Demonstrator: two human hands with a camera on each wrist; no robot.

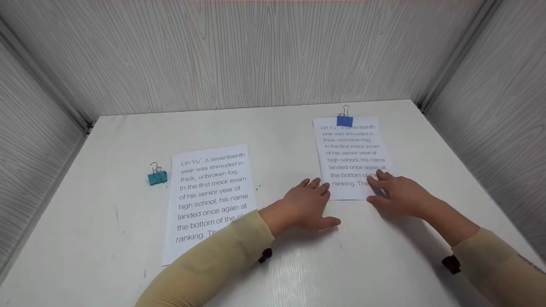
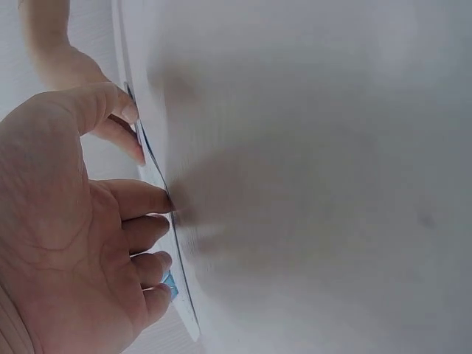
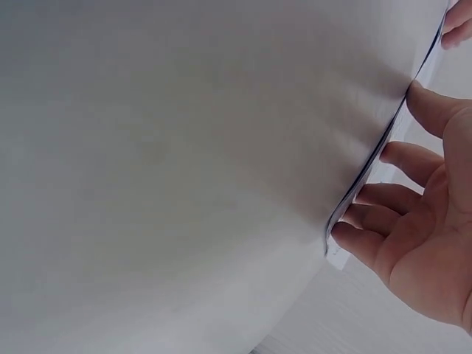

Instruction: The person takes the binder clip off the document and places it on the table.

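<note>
A printed sheet of paper (image 1: 349, 152) lies at the right of the table, a blue binder clip (image 1: 344, 121) gripping its top edge with the wire handles up. My left hand (image 1: 308, 205) is beside the sheet's lower left edge, fingertips right at the paper and thumb spread toward me. On the lower right corner rest the fingers of my right hand (image 1: 399, 194), covering the ends of the last lines; its thumb is at the bottom edge. The right wrist view shows the right hand (image 3: 431, 228) with fingertips along the paper's edge, nothing pinched.
Another printed sheet (image 1: 209, 187) lies at the left, partly under my left sleeve (image 1: 222, 256) in this view. To its left stands a teal binder clip (image 1: 157, 177), apart from the paper. Grained panels (image 1: 256, 55) wall the white table (image 1: 290, 273) at the back and sides.
</note>
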